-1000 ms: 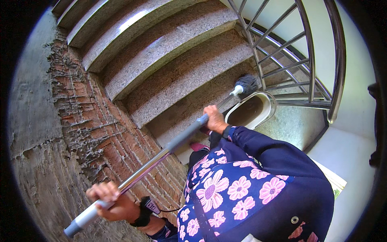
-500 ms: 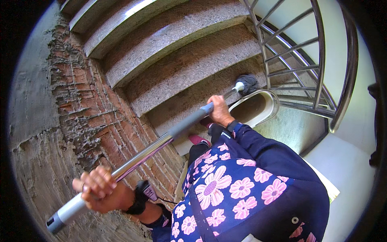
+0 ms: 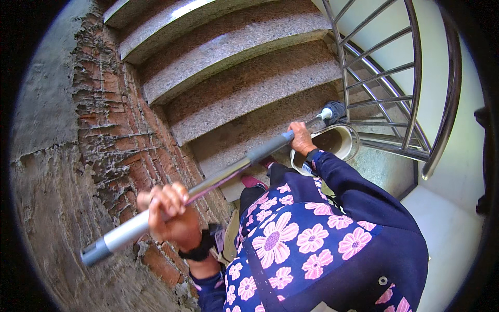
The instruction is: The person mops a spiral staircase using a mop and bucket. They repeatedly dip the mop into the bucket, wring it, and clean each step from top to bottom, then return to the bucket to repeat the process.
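A steel mop handle with grey sleeves (image 3: pixel 232 171) crosses the view diagonally. My left hand (image 3: pixel 170 213) is closed around it near its lower-left end. My right hand (image 3: pixel 301 139) grips the grey sleeve toward the far end. Beyond that, the dark, stringy mop head (image 3: pixel 336 112) with its white socket is on a granite step beside the railing. An oval white bucket (image 3: pixel 351 143) holding murky water stands just below the mop head, partly behind my right hand and arm.
Granite steps (image 3: pixel 240 73) rise ahead. A curved steel railing (image 3: pixel 416 104) runs along the right. Rough brick-and-cement wall (image 3: pixel 112 104) lines the left. A white surface (image 3: pixel 444 223) is at lower right. My pink shoes (image 3: pixel 249 182) show below the pole.
The pole and mop head have shifted rightward. My right hand has moved right and upward; my left hand, after dipping down and left, has risen and moved right along with the pole.
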Tool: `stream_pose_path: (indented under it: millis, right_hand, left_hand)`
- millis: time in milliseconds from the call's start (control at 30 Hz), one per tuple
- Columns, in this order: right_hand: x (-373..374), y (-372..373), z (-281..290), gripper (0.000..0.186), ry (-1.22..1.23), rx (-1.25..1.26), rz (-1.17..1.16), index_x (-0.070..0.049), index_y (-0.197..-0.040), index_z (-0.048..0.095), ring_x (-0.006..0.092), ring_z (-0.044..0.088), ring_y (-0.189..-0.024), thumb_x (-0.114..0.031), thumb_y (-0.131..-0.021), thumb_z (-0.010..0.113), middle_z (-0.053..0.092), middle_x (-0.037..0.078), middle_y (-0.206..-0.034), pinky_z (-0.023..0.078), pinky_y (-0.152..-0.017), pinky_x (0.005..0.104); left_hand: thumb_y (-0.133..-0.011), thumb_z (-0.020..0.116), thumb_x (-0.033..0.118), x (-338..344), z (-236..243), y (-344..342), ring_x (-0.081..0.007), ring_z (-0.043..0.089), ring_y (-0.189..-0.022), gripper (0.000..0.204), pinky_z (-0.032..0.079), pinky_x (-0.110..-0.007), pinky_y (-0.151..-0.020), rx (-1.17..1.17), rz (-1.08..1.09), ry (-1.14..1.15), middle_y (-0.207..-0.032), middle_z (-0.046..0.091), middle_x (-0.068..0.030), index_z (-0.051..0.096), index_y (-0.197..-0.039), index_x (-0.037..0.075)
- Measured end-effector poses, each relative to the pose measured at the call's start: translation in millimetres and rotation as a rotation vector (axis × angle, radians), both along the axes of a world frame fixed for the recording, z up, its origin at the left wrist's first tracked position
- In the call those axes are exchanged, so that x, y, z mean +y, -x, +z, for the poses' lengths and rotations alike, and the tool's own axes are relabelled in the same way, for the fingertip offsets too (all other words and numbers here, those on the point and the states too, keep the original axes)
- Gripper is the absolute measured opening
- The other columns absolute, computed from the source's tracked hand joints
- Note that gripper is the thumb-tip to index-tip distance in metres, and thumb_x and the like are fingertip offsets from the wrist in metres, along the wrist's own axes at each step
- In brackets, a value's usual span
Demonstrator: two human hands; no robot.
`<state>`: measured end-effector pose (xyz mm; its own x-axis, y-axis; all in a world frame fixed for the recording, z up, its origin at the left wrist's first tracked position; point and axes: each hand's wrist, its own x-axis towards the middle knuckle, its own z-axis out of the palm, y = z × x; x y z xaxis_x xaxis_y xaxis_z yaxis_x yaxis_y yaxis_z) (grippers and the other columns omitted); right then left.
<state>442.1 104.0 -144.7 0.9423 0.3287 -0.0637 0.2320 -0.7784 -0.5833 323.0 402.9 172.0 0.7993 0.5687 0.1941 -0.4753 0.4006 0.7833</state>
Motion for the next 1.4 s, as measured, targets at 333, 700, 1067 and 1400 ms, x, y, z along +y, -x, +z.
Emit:
stream_pose_path:
  millis: [333,700,1067,1400]
  right_hand:
    - [92.7,53.7,59.9,0.018,-0.104,0.243,0.352,-0.009,-0.082,0.057,0.0361,0.056,-0.09,-0.008,-0.065,0.062,0.061,0.012,-0.088,0.048,-0.077,0.0462]
    - [133.0,57.8,71.3,0.017,-0.062,0.414,0.513,-0.008,-0.086,0.064,0.0414,0.064,-0.084,-0.01,-0.069,0.063,0.065,0.021,-0.085,0.053,-0.071,0.0505]
    - [-13.5,-18.3,-0.4,0.018,0.252,0.326,0.374,-0.007,-0.083,0.062,0.038,0.06,-0.092,-0.007,-0.066,0.065,0.064,0.018,-0.088,0.05,-0.077,0.0485]
    - [68.7,6.9,42.3,0.02,0.184,0.31,0.584,-0.008,-0.079,0.061,0.0375,0.059,-0.091,-0.011,-0.061,0.069,0.063,0.015,-0.085,0.05,-0.076,0.0491]
  left_hand:
    - [-0.095,0.052,0.014,55.9,91.0,81.5,-0.0078,0.039,-0.048,0.015,0.038,-0.025,-0.053,0.026,0.158,-0.157,-0.061,0.041,0.0004,0.045,-0.082,0.008]
    - [-0.096,0.049,0.015,96.2,78.0,92.3,-0.0067,0.035,-0.043,0.019,0.034,-0.023,-0.044,-0.002,0.343,-0.196,-0.057,0.038,0.0009,0.051,-0.08,0.005]
    - [-0.093,0.05,0.012,-15.8,-40.2,59.2,-0.0123,0.043,-0.052,0.009,0.041,-0.031,-0.057,0.163,0.239,0.095,-0.06,0.042,0.0008,0.049,-0.084,0.01]
    - [-0.094,0.054,0.015,2.2,45.6,126.6,-0.0112,0.042,-0.055,0.011,0.038,-0.03,-0.062,0.192,0.403,-0.013,-0.063,0.042,0.0013,0.048,-0.086,0.009]
